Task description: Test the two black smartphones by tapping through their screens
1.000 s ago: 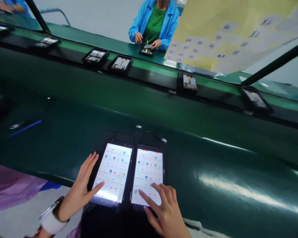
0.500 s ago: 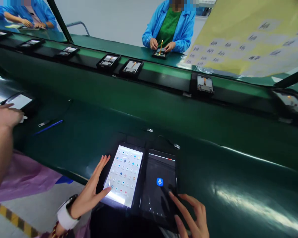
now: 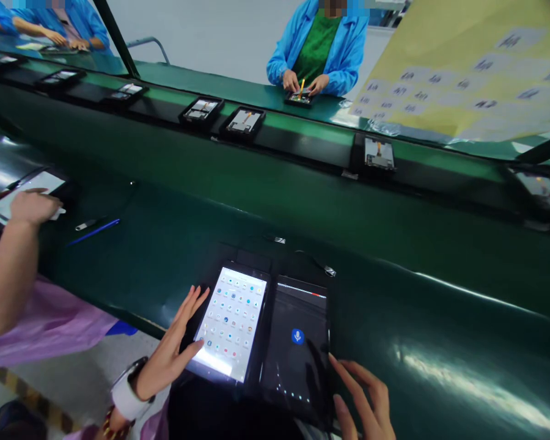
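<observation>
Two tablets lie side by side on the green table in front of me. The left tablet [image 3: 229, 322] shows a bright screen of app icons. The right tablet [image 3: 297, 343] shows a dark screen with a blue microphone icon. My left hand [image 3: 176, 342] is open, fingers stretched along the left tablet's left edge, thumb touching its lower left screen. My right hand [image 3: 364, 400] hovers at the right tablet's lower right corner, fingers spread, holding nothing.
A conveyor belt [image 3: 302, 131] carries several black trays with devices [image 3: 242, 121] across the back. A person in a blue coat [image 3: 321, 46] works opposite. A co-worker's arm [image 3: 9, 256] reaches to a tablet at left. A blue pen [image 3: 94, 231] lies nearby. A yellow sheet [image 3: 467, 67] hangs right.
The right tablet's screen went from bright app icons to a dark microphone screen. My right hand pulled off its screen toward the lower right corner. The view shifted, showing a co-worker's arm at left.
</observation>
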`<state>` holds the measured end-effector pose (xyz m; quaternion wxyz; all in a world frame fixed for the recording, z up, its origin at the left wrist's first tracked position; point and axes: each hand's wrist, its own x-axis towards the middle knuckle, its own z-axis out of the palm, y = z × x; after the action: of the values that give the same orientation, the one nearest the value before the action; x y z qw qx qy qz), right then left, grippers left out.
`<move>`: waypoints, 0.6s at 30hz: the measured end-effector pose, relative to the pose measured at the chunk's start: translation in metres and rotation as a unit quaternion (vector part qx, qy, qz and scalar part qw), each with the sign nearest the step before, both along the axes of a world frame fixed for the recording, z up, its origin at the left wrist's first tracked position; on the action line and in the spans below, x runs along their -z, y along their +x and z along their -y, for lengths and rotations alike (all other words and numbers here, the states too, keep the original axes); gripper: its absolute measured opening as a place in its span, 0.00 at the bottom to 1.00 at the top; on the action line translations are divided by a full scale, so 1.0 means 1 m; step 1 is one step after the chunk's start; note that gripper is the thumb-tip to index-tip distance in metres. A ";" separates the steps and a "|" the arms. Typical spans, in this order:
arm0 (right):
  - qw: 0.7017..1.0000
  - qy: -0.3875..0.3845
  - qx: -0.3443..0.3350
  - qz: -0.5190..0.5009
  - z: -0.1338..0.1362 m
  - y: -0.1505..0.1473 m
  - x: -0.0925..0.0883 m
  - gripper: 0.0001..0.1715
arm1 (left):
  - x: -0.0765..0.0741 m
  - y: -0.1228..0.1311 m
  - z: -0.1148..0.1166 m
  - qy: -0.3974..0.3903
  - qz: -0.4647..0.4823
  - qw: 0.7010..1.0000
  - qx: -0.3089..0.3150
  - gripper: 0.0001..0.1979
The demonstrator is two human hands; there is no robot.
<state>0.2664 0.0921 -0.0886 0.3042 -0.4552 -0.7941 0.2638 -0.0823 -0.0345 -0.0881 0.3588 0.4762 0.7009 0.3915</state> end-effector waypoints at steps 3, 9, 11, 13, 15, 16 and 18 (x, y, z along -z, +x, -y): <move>0.999 -0.040 0.016 -0.014 0.002 -0.003 0.005 0.24 | -0.001 0.000 0.000 0.001 0.002 1.000 -0.003 0.38; 0.992 -0.109 0.021 -0.060 0.003 -0.026 0.002 0.27 | -0.003 0.003 -0.004 0.004 -0.002 1.000 -0.011 0.39; 0.985 -0.150 0.036 -0.071 0.003 -0.033 0.001 0.30 | -0.002 0.003 -0.005 0.003 -0.006 1.000 -0.013 0.39; 0.980 -0.180 0.042 -0.072 0.001 -0.036 0.004 0.34 | -0.001 0.002 -0.004 0.001 -0.014 1.000 -0.014 0.39; 0.982 -0.175 0.025 -0.066 -0.003 -0.036 0.010 0.37 | 0.000 0.002 -0.004 -0.002 -0.022 1.000 -0.019 0.38; 0.985 -0.164 0.015 -0.059 -0.004 -0.036 0.013 0.39 | 0.001 0.002 -0.004 -0.004 -0.026 0.999 -0.020 0.38; 0.989 -0.144 0.001 -0.041 -0.007 -0.035 0.017 0.42 | 0.002 0.002 -0.004 -0.006 -0.043 0.999 -0.017 0.38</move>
<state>0.2313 0.0992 -0.1057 0.2685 -0.4841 -0.7339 0.3937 -0.0806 -0.0304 -0.0900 0.3245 0.4787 0.7261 0.3719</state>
